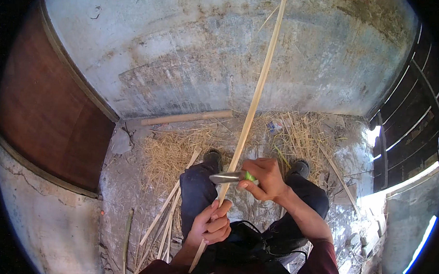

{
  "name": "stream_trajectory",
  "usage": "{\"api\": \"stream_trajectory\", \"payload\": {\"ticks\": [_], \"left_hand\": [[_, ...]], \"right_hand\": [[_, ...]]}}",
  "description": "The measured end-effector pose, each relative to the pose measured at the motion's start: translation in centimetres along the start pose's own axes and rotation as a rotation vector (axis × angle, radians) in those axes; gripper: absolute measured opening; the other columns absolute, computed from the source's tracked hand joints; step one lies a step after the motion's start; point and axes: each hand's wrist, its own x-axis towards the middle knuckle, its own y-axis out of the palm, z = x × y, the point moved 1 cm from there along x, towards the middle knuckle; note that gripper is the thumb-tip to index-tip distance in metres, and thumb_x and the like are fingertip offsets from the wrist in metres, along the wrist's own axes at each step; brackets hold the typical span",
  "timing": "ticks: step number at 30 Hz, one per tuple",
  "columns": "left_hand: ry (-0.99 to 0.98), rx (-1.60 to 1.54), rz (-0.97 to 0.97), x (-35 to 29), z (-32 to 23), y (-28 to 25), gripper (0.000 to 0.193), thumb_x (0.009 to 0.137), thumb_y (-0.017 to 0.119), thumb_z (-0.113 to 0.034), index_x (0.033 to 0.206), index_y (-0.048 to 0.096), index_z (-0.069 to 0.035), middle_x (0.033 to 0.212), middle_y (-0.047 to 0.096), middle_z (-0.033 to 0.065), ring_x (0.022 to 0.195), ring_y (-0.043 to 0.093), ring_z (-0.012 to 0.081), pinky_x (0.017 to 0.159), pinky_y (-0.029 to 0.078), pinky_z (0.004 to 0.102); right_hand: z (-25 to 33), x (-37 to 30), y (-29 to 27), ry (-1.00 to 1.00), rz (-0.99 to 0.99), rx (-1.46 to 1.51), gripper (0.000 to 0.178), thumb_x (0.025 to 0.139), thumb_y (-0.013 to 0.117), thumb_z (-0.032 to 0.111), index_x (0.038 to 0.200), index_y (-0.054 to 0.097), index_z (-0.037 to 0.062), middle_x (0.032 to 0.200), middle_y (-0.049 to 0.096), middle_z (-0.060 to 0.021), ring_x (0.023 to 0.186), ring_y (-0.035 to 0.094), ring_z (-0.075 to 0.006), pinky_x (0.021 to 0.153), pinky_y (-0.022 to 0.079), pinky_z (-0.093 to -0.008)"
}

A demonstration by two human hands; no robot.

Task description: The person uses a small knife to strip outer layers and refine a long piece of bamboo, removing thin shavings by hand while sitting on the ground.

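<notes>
A long, pale bamboo strip (255,102) slants up from my lap and away past the top of the view. My left hand (210,224) is closed around its near part, and the tail end sticks out below that fist. In my right hand (265,178) is a knife with a green-banded handle, its fingers wrapped around the grip. The broad metal knife blade (226,178) lies across the strip, just above my left hand. Whether the edge bites into the bamboo I cannot tell.
Several cut strips (171,210) lie on the floor left of my legs, near a green stick (128,240). Shavings (173,152) are heaped before my feet. A bamboo pole (186,117) rests along the stained wall (183,63). A brown door panel (46,102) stands left, dark slats (408,124) right.
</notes>
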Motion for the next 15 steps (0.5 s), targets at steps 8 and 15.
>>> {"api": "stream_trajectory", "payload": {"ticks": [8, 15], "left_hand": [[-0.076, 0.838, -0.537, -0.6, -0.6, 4.1, 0.040, 0.117, 0.037, -0.043, 0.097, 0.047, -0.009, 0.060, 0.035, -0.0040, 0.041, 0.031, 0.0053, 0.037, 0.028, 0.0232], [0.010, 1.321, -0.634, -0.7, -0.6, 5.5, 0.038, 0.117, 0.037, -0.038, 0.101, 0.049, -0.005, 0.068, 0.038, -0.0031, 0.048, 0.035, 0.0058, 0.042, 0.031, 0.0240]], "right_hand": [[-0.4, 0.0, -1.7, 0.039, 0.024, -0.037, 0.041, 0.094, 0.074, 0.042, 0.099, 0.069, 0.0015, 0.073, 0.065, -0.0154, 0.059, 0.064, -0.0370, 0.054, 0.047, -0.0448], [0.1, 0.4, -1.5, 0.096, 0.097, -0.094, 0.040, 0.095, 0.073, 0.040, 0.099, 0.069, 0.0013, 0.070, 0.061, -0.0152, 0.060, 0.062, -0.0377, 0.056, 0.045, -0.0443]]}}
